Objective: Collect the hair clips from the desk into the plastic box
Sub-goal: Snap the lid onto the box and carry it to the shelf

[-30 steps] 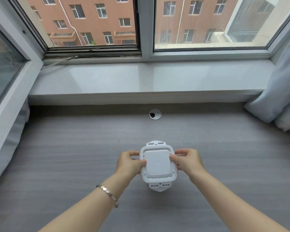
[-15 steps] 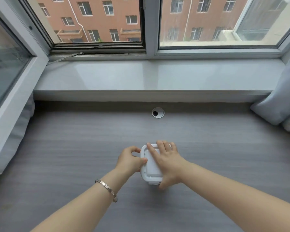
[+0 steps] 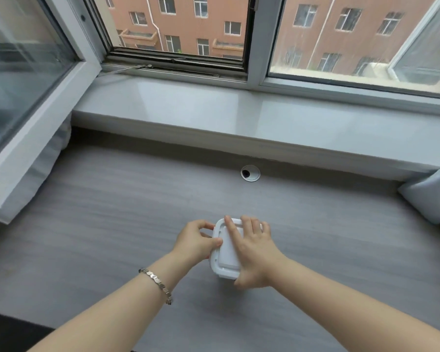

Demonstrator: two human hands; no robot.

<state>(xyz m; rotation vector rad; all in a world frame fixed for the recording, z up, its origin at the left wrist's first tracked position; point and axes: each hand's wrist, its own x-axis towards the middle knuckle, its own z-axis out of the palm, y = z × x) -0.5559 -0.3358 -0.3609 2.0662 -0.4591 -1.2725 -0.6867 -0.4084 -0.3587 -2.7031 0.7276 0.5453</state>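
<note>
A small white plastic box [image 3: 226, 255] with its lid on stands on the grey desk [image 3: 112, 237] in front of me. My right hand [image 3: 252, 252] lies flat on top of the lid, fingers spread and pointing away. My left hand [image 3: 197, 241] pinches the box's left edge between thumb and fingers. No hair clips show on the desk; the box's inside is hidden under the lid.
A round cable hole [image 3: 250, 173] sits in the desk behind the box. A pale window sill [image 3: 239, 115] runs along the back. An open window sash [image 3: 23, 97] juts in at the left. A light curtain [image 3: 432, 199] hangs at the right.
A second ago both hands held the box by its sides. My right hand has since moved onto the lid and stays pressed flat there. The camera view has shifted rightward.
</note>
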